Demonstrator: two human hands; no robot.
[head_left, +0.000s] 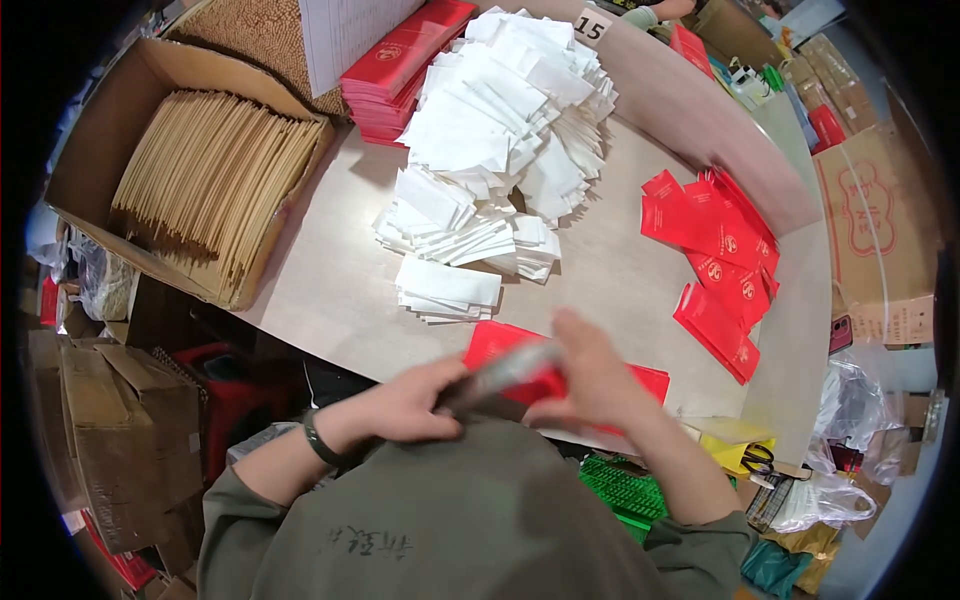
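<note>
A long, thin greyish-white thing, smeared by motion, stretches between my hands; its kind cannot be made out. My left hand is closed around its lower left end. At its upper right end is my right hand, blurred, with thumb and forefinger apart; whether it grips the thing is unclear. Beneath them, red printed paper sleeves lie at the table's near edge, partly covered by my hands. Just beyond sits a small stack of white paper packets, with a big heap of the same packets farther back.
Loose red sleeves lie at the right, beside the table's raised rim. A stack of red sleeves stands behind. At the left, a cardboard box holds many thin wooden sticks. Scissors lie near the right edge.
</note>
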